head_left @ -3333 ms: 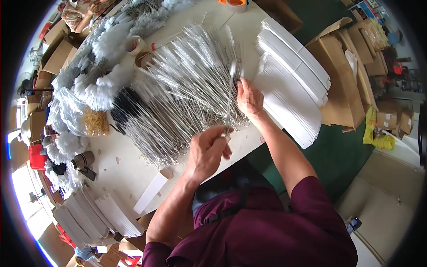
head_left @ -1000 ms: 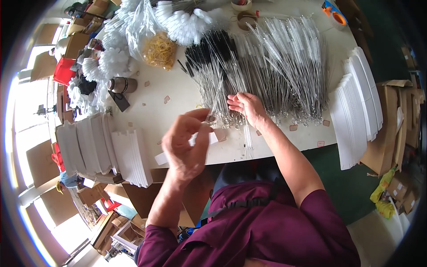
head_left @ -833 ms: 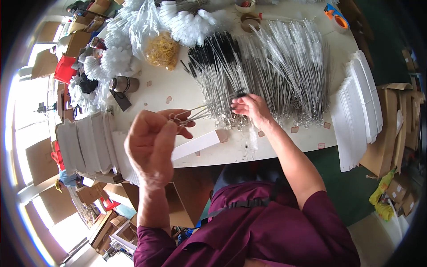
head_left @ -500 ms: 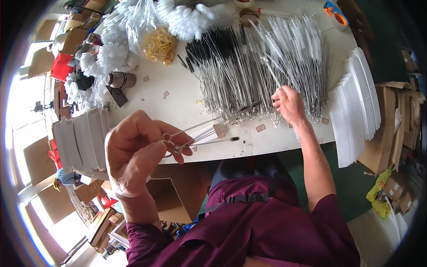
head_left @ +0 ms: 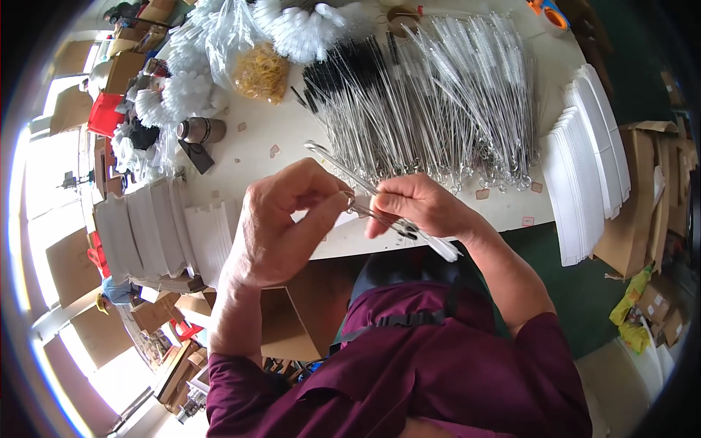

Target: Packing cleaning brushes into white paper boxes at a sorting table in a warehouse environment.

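My left hand [head_left: 296, 219] pinches the looped ends of a few thin wire brushes, whose stems run right and show small black bristle tips [head_left: 406, 232]. Close against it, my right hand [head_left: 423, 208] is closed on a wire brush with white bristles [head_left: 442, 249]; its loop end [head_left: 314, 147] points up and left. The two sets of brushes cross between my hands. Just beyond lie a pile of black-bristled wire brushes [head_left: 358, 80] and a pile of white-bristled wire brushes [head_left: 485, 66], their loops facing me.
Stacks of white folded card stand right [head_left: 584, 168] and left [head_left: 146, 226] on the white table [head_left: 255, 124]. Farther back are a bag of yellow rubber bands [head_left: 261, 73], plastic-wrapped bundles [head_left: 314, 33], a flask [head_left: 201, 131] and a tape dispenser [head_left: 549, 14]. An open carton [head_left: 292, 314] sits below the edge.
My right hand has come from the white-bristled pile, bringing a white-bristled brush over to my left hand. My left hand has shifted right and slightly away from me, still holding its brushes.
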`<state>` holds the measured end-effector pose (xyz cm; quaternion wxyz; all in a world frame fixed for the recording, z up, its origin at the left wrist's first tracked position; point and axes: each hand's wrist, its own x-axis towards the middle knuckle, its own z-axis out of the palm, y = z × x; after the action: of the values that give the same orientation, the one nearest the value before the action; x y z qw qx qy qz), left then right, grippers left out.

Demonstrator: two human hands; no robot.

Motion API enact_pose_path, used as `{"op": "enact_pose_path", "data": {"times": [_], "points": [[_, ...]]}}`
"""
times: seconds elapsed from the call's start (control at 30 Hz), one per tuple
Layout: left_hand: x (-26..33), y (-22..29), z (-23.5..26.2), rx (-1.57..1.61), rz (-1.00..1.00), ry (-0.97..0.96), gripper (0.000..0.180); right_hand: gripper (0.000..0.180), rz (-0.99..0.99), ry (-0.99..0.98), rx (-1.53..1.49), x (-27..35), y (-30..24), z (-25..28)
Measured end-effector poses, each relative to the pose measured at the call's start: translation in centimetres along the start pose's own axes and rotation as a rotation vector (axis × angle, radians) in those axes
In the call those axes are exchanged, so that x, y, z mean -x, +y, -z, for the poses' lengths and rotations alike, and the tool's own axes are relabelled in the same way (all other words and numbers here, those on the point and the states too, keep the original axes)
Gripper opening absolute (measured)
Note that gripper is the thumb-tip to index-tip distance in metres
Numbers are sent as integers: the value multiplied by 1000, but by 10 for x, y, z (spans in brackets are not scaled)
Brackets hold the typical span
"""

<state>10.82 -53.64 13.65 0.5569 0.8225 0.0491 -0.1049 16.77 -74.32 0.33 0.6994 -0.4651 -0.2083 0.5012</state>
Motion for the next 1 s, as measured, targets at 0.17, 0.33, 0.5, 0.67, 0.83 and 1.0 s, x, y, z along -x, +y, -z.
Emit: {"op": "enact_pose_path", "data": {"times": [0.17,0.33,0.5,0.67,0.83,1.0], "points": [[1,-33,3,-37,88,52,7,31,-133,33,-103,23,16,2],[-4,-61,1,-9,147,59,8,34,-215,89,-66,40,37,0],[-5,-81,-9,351,216,50,10,35,-241,119,-57,46,49,-3],[0,-76,-9,704,217,-2,14,36,-199,287,29,50,69,5],[12,-45,-1,717,97,77,15,32,-46,660,325,63,88,41],[41,5,-12,441,-165,232,19,34,-41,896,165,76,70,45]]}}
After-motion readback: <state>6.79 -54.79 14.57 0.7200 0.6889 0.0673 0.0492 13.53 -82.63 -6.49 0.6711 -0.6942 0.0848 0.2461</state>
